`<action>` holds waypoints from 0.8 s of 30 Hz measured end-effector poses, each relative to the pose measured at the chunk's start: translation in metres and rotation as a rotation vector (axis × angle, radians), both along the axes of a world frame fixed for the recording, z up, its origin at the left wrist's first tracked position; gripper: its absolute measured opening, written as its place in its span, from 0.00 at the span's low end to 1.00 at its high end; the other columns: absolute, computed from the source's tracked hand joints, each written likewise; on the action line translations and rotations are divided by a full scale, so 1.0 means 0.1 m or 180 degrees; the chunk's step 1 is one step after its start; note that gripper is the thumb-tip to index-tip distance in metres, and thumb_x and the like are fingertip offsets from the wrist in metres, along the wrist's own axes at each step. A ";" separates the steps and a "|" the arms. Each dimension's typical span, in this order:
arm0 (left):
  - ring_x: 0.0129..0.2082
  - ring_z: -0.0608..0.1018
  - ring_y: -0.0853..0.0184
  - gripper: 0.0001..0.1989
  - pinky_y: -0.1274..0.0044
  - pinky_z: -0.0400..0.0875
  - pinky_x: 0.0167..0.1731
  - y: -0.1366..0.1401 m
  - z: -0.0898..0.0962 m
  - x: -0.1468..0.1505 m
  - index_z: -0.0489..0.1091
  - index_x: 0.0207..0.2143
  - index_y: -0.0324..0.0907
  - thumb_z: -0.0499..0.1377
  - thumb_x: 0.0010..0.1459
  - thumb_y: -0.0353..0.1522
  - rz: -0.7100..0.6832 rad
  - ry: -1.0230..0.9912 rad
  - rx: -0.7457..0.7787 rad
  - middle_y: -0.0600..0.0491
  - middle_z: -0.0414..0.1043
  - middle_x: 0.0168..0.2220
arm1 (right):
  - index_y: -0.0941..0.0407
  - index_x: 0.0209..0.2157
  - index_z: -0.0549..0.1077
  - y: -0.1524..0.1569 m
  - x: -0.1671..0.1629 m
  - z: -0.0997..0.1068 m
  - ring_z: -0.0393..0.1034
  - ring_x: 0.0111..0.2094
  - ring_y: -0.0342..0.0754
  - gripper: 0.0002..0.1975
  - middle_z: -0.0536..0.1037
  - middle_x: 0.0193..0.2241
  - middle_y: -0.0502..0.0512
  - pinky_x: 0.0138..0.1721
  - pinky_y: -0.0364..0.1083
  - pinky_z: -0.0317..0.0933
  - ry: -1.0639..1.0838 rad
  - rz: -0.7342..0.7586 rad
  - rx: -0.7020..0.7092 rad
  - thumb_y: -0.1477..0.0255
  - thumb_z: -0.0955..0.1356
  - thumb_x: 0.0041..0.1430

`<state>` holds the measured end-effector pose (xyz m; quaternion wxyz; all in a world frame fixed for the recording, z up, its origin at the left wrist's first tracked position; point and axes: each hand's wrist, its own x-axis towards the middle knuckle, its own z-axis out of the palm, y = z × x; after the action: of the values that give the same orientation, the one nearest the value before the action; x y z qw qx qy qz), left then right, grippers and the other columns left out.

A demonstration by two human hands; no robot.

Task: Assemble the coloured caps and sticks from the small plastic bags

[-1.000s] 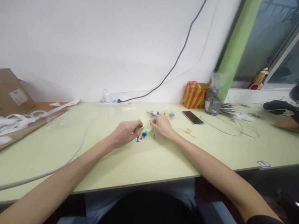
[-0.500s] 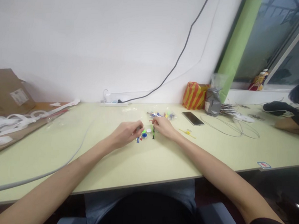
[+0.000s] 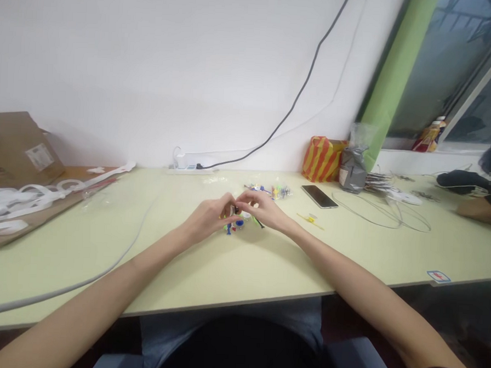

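Left hand pinching small dark piece; right hand meeting it, grip unclear; colourful parts beneath.

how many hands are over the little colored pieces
2: the left hand and the right hand, their fingertips close together around a small dark piece. Neither is hidden, though they partly cover the colored pieces.

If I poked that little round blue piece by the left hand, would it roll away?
The blue piece is tiny beside the left hand, so it's probably light and easy to nudge. Its round outline could let it roll on edge, but the little pieces beside it might stop it.
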<state>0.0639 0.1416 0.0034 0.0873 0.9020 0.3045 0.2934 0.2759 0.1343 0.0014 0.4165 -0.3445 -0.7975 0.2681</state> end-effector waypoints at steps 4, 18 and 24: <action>0.24 0.73 0.69 0.15 0.78 0.64 0.26 -0.02 -0.02 0.02 0.61 0.37 0.45 0.60 0.62 0.44 0.0165 -0.0358 -0.0173 0.58 0.72 0.26 | 0.60 0.35 0.77 -0.01 -0.04 -0.02 0.73 0.34 0.46 0.16 0.80 0.31 0.55 0.37 0.44 0.64 0.0663 0.0157 -0.0389 0.58 0.71 0.59; 0.50 0.73 0.59 0.18 0.67 0.68 0.48 0.05 0.00 0.00 0.56 0.58 0.45 0.50 0.69 0.40 0.0697 -0.0223 0.0568 0.46 0.68 0.50 | 0.57 0.37 0.79 0.29 0.15 -0.17 0.64 0.47 0.53 0.06 0.77 0.41 0.59 0.48 0.50 0.56 -0.1406 -0.1268 0.1122 0.76 0.68 0.65; 0.50 0.72 0.59 0.18 0.66 0.68 0.49 0.06 -0.01 -0.01 0.56 0.59 0.44 0.48 0.69 0.38 0.0670 -0.0150 0.0568 0.45 0.67 0.52 | 0.57 0.39 0.79 0.31 0.10 -0.22 0.61 0.50 0.55 0.08 0.74 0.45 0.61 0.47 0.51 0.53 -0.2277 -0.1273 0.1549 0.77 0.66 0.66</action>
<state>0.0630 0.1472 0.0022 -0.0174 0.8621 0.3680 0.3480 0.2857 0.1652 -0.0206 0.2277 -0.4544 -0.8485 -0.1474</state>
